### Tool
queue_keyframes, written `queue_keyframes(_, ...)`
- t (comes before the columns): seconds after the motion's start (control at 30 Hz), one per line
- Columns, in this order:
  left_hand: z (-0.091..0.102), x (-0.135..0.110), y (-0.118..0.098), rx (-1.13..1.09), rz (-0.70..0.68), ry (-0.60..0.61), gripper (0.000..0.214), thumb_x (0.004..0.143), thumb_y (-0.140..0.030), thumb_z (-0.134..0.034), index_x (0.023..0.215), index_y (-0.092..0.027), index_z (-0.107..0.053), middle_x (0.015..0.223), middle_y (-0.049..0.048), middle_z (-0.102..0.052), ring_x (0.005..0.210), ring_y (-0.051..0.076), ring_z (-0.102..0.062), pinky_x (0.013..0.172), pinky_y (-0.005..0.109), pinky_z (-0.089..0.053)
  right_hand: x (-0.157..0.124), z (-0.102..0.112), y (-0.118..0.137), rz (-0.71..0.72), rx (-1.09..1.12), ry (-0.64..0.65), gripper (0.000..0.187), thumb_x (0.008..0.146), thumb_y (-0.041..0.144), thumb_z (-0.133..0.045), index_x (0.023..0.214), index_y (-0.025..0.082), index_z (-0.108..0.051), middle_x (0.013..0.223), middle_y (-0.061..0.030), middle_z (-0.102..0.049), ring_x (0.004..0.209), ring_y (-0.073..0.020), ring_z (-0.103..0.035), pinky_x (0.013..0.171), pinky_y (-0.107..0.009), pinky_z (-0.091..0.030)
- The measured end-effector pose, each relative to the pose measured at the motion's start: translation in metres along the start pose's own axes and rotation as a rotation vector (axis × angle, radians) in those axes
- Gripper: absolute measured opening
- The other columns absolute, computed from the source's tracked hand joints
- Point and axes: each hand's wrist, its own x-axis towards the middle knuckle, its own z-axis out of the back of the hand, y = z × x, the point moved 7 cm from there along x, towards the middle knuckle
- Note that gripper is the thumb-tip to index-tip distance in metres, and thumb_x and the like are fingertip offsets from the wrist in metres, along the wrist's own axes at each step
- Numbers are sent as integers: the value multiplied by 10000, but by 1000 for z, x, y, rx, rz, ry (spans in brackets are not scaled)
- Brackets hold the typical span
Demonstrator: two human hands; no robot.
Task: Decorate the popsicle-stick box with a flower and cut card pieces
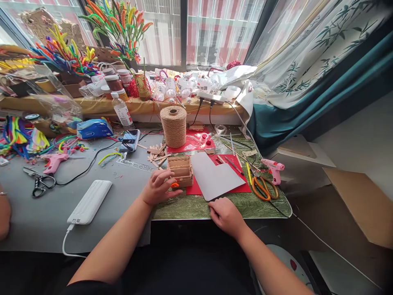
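Note:
My left hand (158, 188) is at the front left of a small box of wooden sticks (181, 170), its fingers spread apart. A small orange piece (175, 185) shows between thumb and fingers, against the front of the box; whether the hand touches it I cannot tell. My right hand (227, 215) rests curled at the table's front edge, below the near corner of a grey sheet (215, 178), with no object visible in it. The sheet lies partly over red paper (242, 186). Behind the box stands a large spool of twine (173, 127).
Orange-handled scissors (265, 188) and a pink glue gun (274, 169) lie to the right. On the left are a white power bank (89, 201), black scissors (43, 184), another glue gun (57, 160) and a phone (129, 140). Another person's arm (4, 215) shows at the left edge.

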Motion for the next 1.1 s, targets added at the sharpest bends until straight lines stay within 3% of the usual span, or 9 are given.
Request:
queue_keyframes(0.23, 5, 13, -10, 73, -66, -24, 271, 780, -249, -832, 988, -282, -660, 1202, 87, -661, 1147, 270, -620, 982, 447, -551, 1, 4, 2, -3, 2, -16, 166, 988, 127, -494, 1017, 175, -650, 778, -52, -595, 759, -210, -494, 752, -360, -351)
queue_keyframes(0.43, 14, 13, -7, 24, -6, -75, 280, 777, -262, -842, 991, -283, -662, 1178, 74, -674, 1115, 260, -637, 974, 442, -551, 2, 7, 3, 3, 2, -19, 172, 984, 121, -492, 1015, 172, -653, 772, -48, -593, 753, -205, -493, 742, -357, -348)
queue_keyframes(0.63, 16, 12, 10, -73, 142, -56, 190, 854, -213, -775, 967, -255, -628, 1045, 54, -701, 989, 219, -671, 933, 422, -541, 1, 3, 0, -1, -10, -8, 169, 979, 122, -497, 1017, 171, -654, 777, -47, -595, 758, -206, -500, 748, -358, -353)
queue_keyframes(0.83, 13, 8, 20, -88, 239, -77, 368, 788, -392, -842, 1024, -243, -603, 992, 68, -652, 908, 217, -656, 820, 374, -570, 0, 3, 1, 3, -9, -11, 172, 976, 121, -497, 1020, 176, -653, 776, -48, -594, 758, -210, -503, 750, -358, -354)
queue_keyframes(0.97, 4, 0, 29, -129, 339, -9, 386, 789, -436, -826, 975, -225, -562, 765, -18, -600, 639, 140, -583, 615, 277, -492, 0, 2, 0, -3, -5, -4, 168, 980, 124, -497, 1023, 173, -652, 787, -51, -600, 767, -210, -503, 762, -357, -353)
queue_keyframes(1.1, 2, -6, 31, -159, 432, 10, 289, 813, -382, -792, 959, -213, -608, 678, -41, -617, 562, 117, -575, 585, 252, -470, 1, 3, -1, -4, -18, -2, 159, 978, 131, -499, 992, 173, -652, 785, -50, -600, 766, -205, -500, 762, -351, -346)
